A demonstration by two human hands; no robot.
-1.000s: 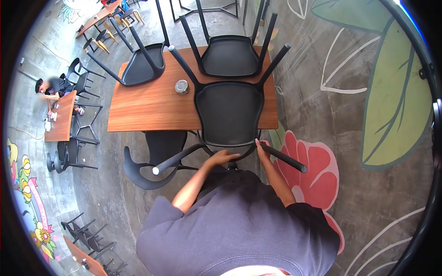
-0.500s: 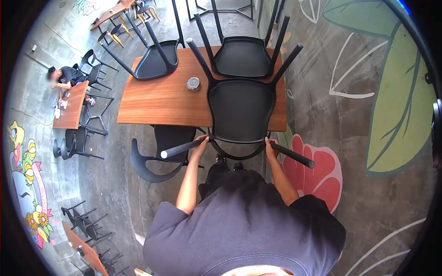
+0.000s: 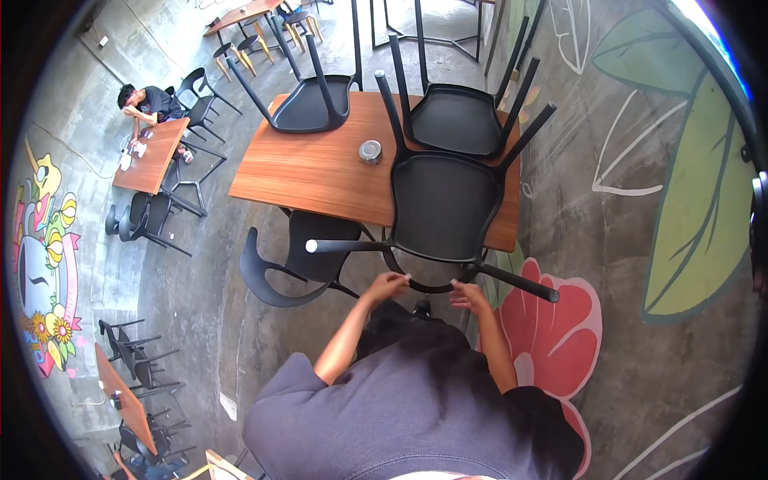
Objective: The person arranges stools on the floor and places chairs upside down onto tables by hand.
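Head view: nearest chair (image 3: pixel 450 206) inverted, legs (image 3: pixel 518 282) upward

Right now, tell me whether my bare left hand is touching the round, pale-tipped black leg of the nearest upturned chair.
Apart. In the head view, grey floor shows between your bare left hand and the pale-tipped black leg.

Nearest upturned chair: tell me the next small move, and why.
Probably ease the left grip and right grip onto the curved backrest of the nearest upturned chair to steady it: both are close to that rim, but no firm hold shows, and the seat appears to reach past the near edge of the wooden table.
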